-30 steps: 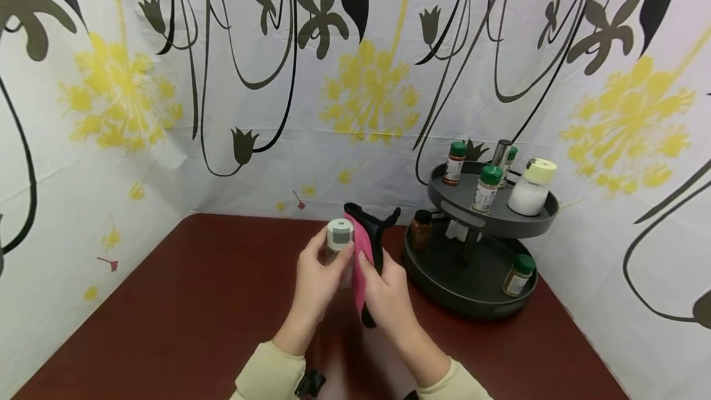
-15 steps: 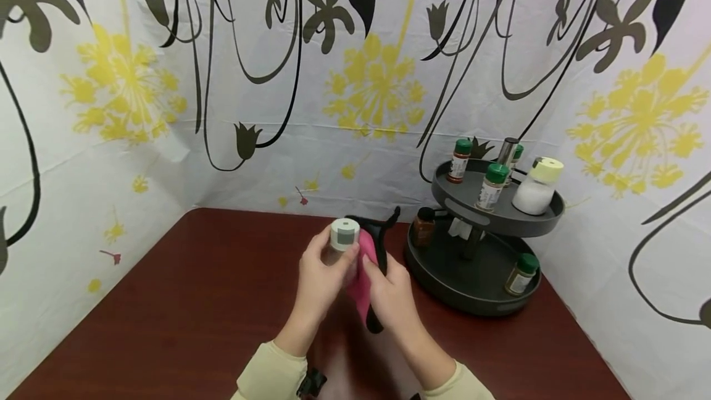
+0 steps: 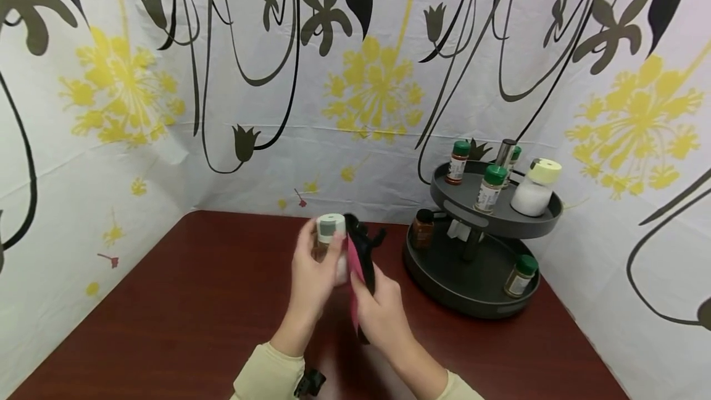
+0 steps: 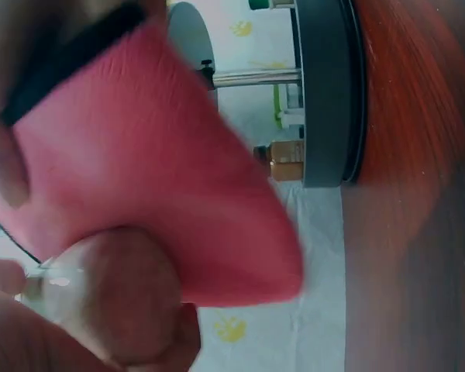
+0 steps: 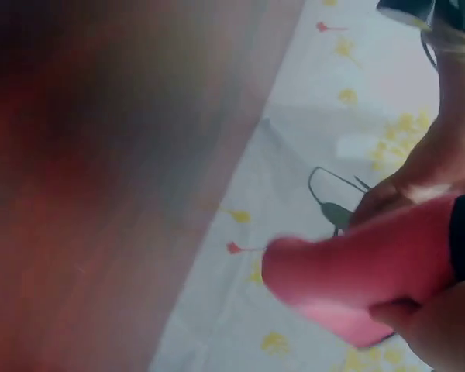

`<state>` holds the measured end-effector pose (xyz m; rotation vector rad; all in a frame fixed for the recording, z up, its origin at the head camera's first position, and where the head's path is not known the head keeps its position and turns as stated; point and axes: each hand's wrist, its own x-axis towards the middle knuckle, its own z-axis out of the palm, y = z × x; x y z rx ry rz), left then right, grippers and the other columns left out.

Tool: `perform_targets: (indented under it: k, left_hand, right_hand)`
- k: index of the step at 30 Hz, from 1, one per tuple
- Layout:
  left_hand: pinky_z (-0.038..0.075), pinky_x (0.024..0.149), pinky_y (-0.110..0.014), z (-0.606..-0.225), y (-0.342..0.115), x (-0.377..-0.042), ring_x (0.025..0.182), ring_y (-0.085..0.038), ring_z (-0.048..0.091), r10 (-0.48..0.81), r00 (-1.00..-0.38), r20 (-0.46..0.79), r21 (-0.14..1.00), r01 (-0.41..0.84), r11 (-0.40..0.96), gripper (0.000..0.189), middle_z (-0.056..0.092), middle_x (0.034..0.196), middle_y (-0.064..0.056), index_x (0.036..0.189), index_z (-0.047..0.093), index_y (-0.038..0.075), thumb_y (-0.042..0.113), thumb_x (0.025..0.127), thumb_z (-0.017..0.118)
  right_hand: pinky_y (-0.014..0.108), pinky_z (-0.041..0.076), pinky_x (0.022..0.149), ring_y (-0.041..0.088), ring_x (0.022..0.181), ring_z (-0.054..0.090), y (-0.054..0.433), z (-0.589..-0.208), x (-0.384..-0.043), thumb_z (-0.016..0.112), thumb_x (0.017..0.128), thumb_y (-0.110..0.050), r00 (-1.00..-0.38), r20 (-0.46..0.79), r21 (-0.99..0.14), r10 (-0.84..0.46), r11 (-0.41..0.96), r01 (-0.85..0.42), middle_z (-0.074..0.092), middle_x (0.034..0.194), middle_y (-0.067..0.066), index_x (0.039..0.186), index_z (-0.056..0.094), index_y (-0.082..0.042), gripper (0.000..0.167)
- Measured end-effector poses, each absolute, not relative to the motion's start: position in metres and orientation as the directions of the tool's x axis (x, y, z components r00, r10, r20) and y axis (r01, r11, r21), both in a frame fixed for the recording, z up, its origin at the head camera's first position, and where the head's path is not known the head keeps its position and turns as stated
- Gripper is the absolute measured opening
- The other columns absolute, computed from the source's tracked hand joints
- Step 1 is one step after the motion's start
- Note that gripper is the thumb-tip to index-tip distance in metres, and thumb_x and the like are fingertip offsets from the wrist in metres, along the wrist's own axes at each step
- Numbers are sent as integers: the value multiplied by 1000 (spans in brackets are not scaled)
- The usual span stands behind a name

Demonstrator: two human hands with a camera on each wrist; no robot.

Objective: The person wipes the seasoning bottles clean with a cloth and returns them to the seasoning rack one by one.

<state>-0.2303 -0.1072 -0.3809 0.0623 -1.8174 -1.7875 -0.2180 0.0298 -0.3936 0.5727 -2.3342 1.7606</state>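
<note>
My left hand [image 3: 310,276] grips a clear spice jar with a whitish lid [image 3: 331,227], held upright above the table. My right hand [image 3: 383,310] pinches a pink pad with black backing and edging [image 3: 362,250] right beside the jar; its exact kind is unclear. In the left wrist view the pink face [image 4: 170,170] spreads behind the jar's round bottom [image 4: 132,302] and appears to touch it. From the right wrist, the pink side [image 5: 349,267] bulges round and covers the jar, with part of the left hand beyond it.
A dark two-tier turntable rack [image 3: 461,292] stands to the right. Its upper tier bears several green-capped spice bottles [image 3: 487,193] and a white jar with a pale yellow lid [image 3: 532,190]. Below are a brown-filled jar [image 3: 422,230] and a green-capped bottle [image 3: 520,276]. Patterned cloth walls enclose the dark red table [image 3: 166,326].
Both hands have shifted slightly left with the jar and the pink pad. The pad has turned more edge-on, showing more of its black side in the head view.
</note>
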Motion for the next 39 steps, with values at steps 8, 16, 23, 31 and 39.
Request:
perform_targets:
  k: [8,16,23,31,39]
  left_hand:
    - [53,96,-46,-387,-110,-232,113,-30,66,-466,-819,336,941,275,196,48,69,128,-20,152,43,16,41,112,53]
    - [56,103,-48,-387,-103,-225,119,-25,64,-294,-850,438,889,359,285,58,66,137,-7,157,53,25,39,103,71]
    - [57,101,-44,-382,-103,-226,118,-23,64,-277,-825,492,866,430,258,57,66,135,-8,158,52,24,31,104,71]
    - [47,116,-60,-386,-104,-231,134,-32,61,-304,-835,459,882,389,264,55,63,150,-12,158,51,18,35,108,64]
    - [57,99,-50,-393,-97,-230,111,-24,68,-308,-850,428,892,342,297,46,73,131,-11,142,59,18,45,105,65]
  right_hand:
    - [28,57,82,16,92,70,32,-383,-220,57,109,-23,-959,170,-977,-228,86,-194,74,102,13,116,69,-1,27]
    - [23,56,86,17,102,70,37,-347,-226,55,111,-29,-965,236,-970,-112,29,-241,74,117,13,125,67,-5,31]
    - [25,57,88,18,104,72,30,-367,-221,56,111,-28,-952,286,-951,-109,84,-296,75,123,13,134,66,-12,30]
    - [28,57,91,20,110,72,35,-371,-221,52,112,-26,-961,222,-965,-166,102,-241,74,125,15,134,65,-7,32]
    - [22,55,89,17,104,69,31,-346,-217,53,113,-32,-946,308,-951,-100,-18,-307,71,120,14,132,64,-10,31]
